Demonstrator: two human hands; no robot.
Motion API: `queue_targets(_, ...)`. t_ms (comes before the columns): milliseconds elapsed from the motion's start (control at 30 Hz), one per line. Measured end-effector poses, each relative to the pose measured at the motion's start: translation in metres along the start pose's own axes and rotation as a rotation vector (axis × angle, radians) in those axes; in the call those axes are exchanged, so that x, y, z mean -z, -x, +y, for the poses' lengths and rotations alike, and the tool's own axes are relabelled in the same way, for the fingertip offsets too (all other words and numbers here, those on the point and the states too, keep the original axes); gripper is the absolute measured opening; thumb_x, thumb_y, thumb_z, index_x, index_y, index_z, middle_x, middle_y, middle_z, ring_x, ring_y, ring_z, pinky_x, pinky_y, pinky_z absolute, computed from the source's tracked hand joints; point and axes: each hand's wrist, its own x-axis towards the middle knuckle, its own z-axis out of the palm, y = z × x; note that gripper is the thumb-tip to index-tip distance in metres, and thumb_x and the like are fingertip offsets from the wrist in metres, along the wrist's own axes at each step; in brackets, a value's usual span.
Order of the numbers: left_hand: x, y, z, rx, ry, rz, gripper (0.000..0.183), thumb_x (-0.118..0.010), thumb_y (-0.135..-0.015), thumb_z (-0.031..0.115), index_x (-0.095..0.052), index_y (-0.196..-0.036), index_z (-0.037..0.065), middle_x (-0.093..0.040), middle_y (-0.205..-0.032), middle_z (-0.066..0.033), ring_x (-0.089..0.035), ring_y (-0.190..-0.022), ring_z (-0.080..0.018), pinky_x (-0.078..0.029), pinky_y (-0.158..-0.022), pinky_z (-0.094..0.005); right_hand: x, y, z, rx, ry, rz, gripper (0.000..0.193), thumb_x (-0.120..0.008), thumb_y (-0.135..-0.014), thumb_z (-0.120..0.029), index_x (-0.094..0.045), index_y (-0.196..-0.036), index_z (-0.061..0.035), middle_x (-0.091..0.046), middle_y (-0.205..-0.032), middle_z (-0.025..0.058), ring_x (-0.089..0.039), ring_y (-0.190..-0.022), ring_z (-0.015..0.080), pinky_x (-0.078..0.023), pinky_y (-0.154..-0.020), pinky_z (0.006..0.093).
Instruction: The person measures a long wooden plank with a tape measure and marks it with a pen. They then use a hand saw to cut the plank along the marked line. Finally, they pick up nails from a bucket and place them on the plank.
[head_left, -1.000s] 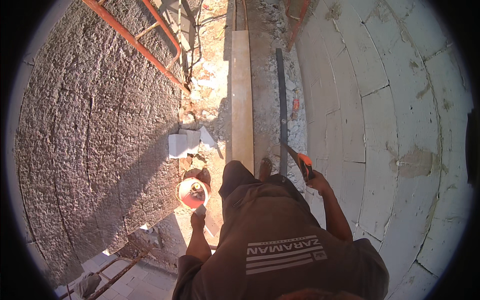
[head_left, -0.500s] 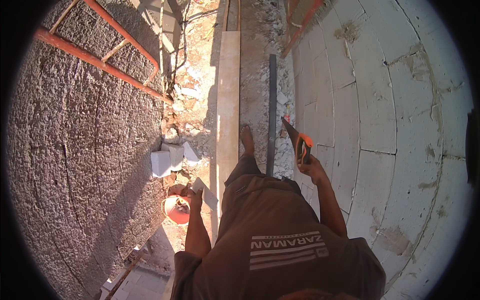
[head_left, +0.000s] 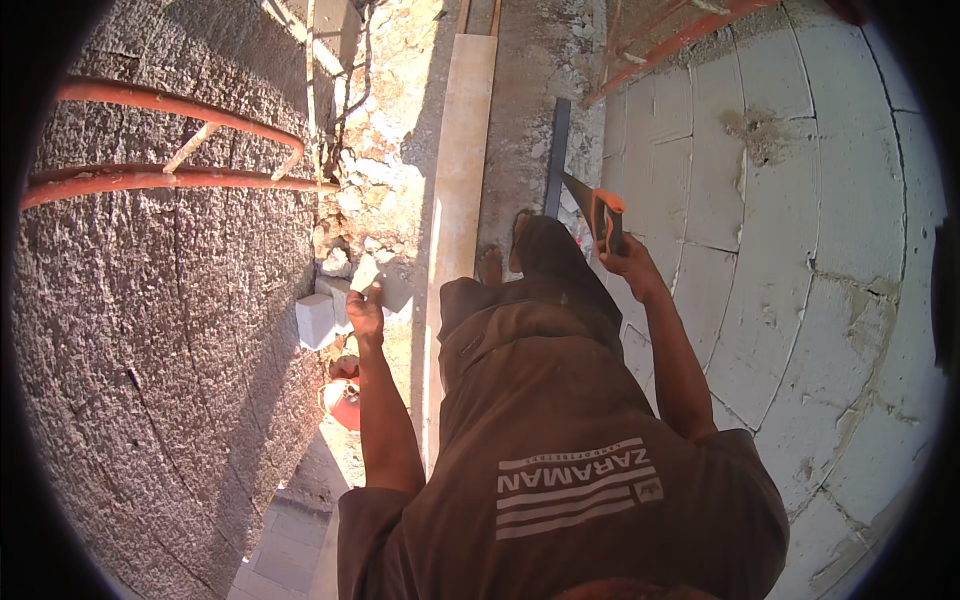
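My right hand (head_left: 630, 266) is closed around the black and orange handle of a hand saw (head_left: 580, 192). The saw's dark blade points up and to the left, over a long dark grey bar. On the other side, my left hand (head_left: 367, 314) grips a small pale piece of block (head_left: 364, 274), held up in the sunlight. Below that hand, white blocks (head_left: 316, 322) sit on the ground against the rough wall. An orange-red bucket (head_left: 344, 402) stands closer to me, left of my left forearm, with some material inside.
A long plank (head_left: 462, 150) runs ahead along the passage, with rubble (head_left: 385, 110) on its left. The dark grey bar (head_left: 558, 150) lies to its right. Red scaffold tubes (head_left: 180, 180) jut out at upper left and upper right. A pale block wall (head_left: 770, 250) closes the right side.
My left hand has moved forward from beside the bucket, carrying the pale piece. The saw has risen slightly with my right hand. I have stepped forward; both feet now show.
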Motion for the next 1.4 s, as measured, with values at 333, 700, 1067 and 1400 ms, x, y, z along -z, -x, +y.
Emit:
queue_targets(333,-0.013,0.112,-0.085,0.722,-0.053,0.374,0.037,-0.071,-0.085,0.021,-0.057,-0.108,-0.005,-0.067,-0.098,-0.0175,-0.064,-0.083,-0.0260,-0.051,-0.071,-0.0411,0.012,-0.194,-0.132,0.074,-0.121,-0.167,0.025,-0.067,-0.085,-0.015,-0.059,-0.106,-0.0038,-0.054,-0.090,-0.0020,-0.049,-0.081,0.0076,-0.041,-0.072,0.0259)
queue_targets(700,-0.128,0.044,0.128,0.594,-0.221,0.207,0.038,-0.067,-0.090,0.018,-0.057,-0.117,-0.008,-0.067,-0.101,-0.0169,-0.063,-0.092,-0.0253,-0.051,-0.083,-0.0400,0.038,-0.509,-0.202,0.248,0.459,-0.182,0.044,-0.072,-0.082,-0.018,-0.060,-0.122,-0.0036,-0.065,-0.097,0.0093,-0.062,-0.091,0.0178,-0.048,-0.082,0.0328)
queue_targets(1067,-0.193,-0.056,0.259,0.361,-0.016,0.184,0.036,-0.065,-0.092,0.014,-0.058,-0.122,-0.006,-0.068,-0.106,-0.0145,-0.063,-0.097,-0.0210,-0.049,-0.088,-0.0341,0.024,-0.679,-0.238,0.232,1.504,-0.150,0.074,-0.077,-0.082,-0.025,-0.044,-0.147,-0.0108,-0.052,-0.140,0.0212,-0.053,-0.128,0.0345,-0.046,-0.103,0.0433)
queue_targets(1400,-0.170,0.064,0.106,0.672,-0.071,0.297,0.037,-0.068,-0.087,0.017,-0.063,-0.115,-0.006,-0.070,-0.101,-0.0218,-0.067,-0.094,-0.0308,-0.051,-0.081,-0.0418,-0.085,-0.552,-0.147,0.145,0.952,-0.594,0.048,-0.072,-0.086,-0.028,-0.063,-0.125,-0.0014,-0.068,-0.100,0.0127,-0.065,-0.091,0.0221,-0.051,-0.080,0.0360)
